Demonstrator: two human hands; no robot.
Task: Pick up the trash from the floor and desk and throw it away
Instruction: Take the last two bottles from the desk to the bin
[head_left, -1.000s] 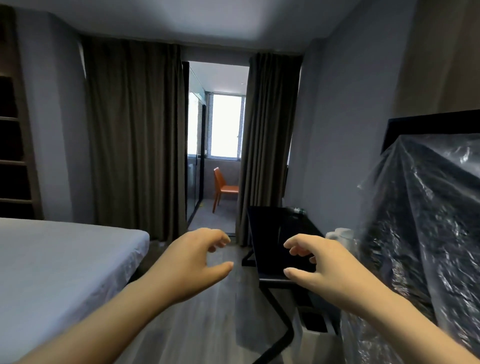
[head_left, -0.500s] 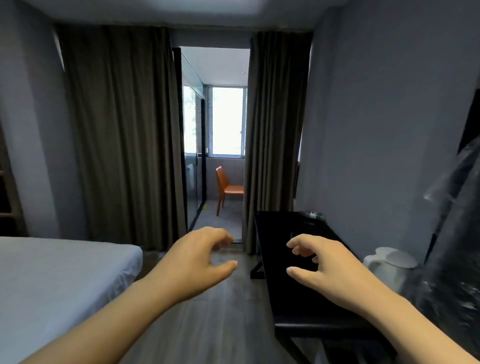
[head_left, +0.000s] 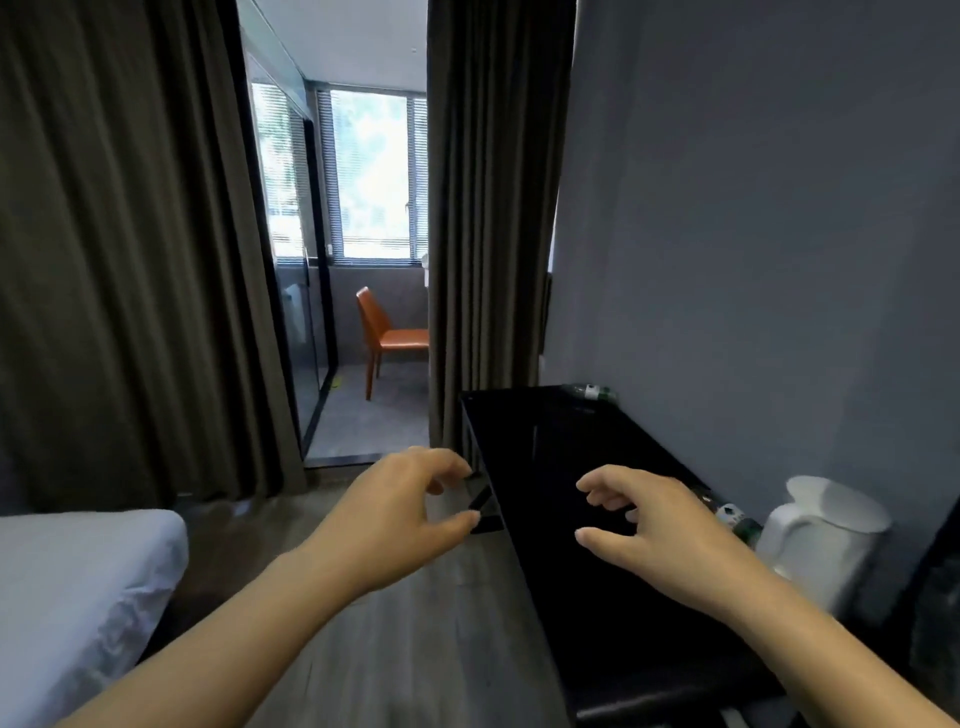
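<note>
Both hands empty: left hand (head_left: 400, 514) and right hand (head_left: 654, 525) are out front, fingers half curled, thumbs apart, gripping nothing. Trash is on the table (head_left: 571, 597). Far bottle (head_left: 595, 392) lies at 12 o'clock from the right hand, near the wall. Near bottle (head_left: 737, 519) is at its 3 o'clock, just beside the white kettle (head_left: 821, 540), partly hidden. Both look like thin clear plastic with green labels: probably light, crushable, and apt to roll on the glossy black top. Take them round the mid-body, not the cap.
</note>
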